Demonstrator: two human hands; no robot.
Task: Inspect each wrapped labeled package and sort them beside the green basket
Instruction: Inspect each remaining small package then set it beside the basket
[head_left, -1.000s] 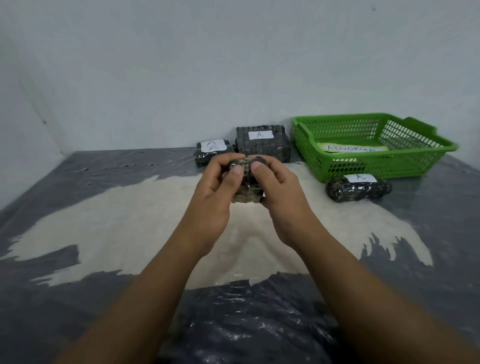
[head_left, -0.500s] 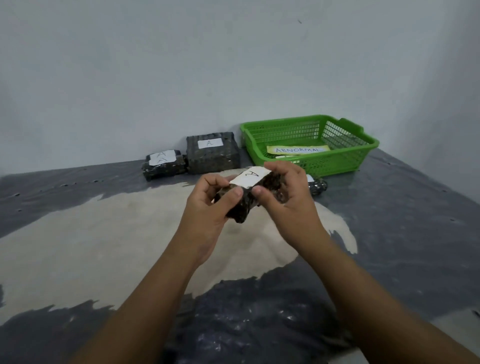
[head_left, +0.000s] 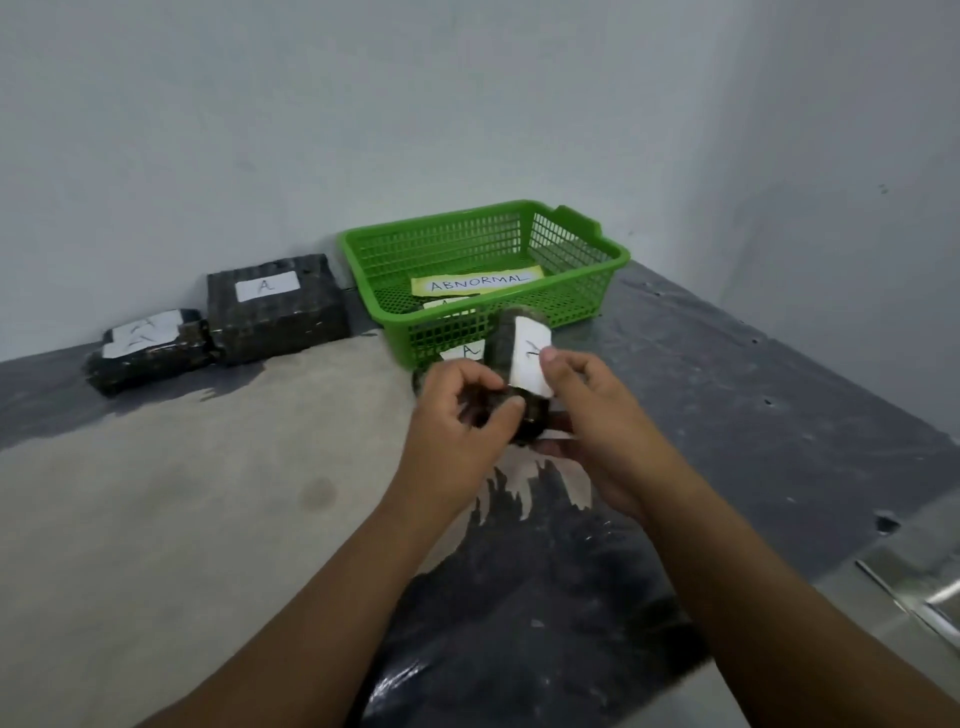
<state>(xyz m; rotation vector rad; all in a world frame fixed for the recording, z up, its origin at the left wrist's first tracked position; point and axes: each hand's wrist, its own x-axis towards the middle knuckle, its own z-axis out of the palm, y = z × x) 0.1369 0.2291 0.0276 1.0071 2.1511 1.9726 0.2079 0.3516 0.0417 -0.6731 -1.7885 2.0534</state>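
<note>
Plain pale grey-blue walls (head_left: 415, 104) meet in a corner at 1 o'clock. Counter (head_left: 779, 389) wears dark shiny sheeting, worn beige patch (head_left: 182, 493) at 9 o'clock. Metal edge (head_left: 924, 597) at 4 o'clock.

Both hands' fingers (head_left: 511, 408) grip a wrapped package (head_left: 524, 358); green basket (head_left: 576, 301) just behind.

The worktop (head_left: 182, 519) lies open in front and on the right. Along the back wall (head_left: 363, 130), the small package (head_left: 148, 351), the large package (head_left: 275, 312) and the green basket (head_left: 571, 299) block the way.
</note>
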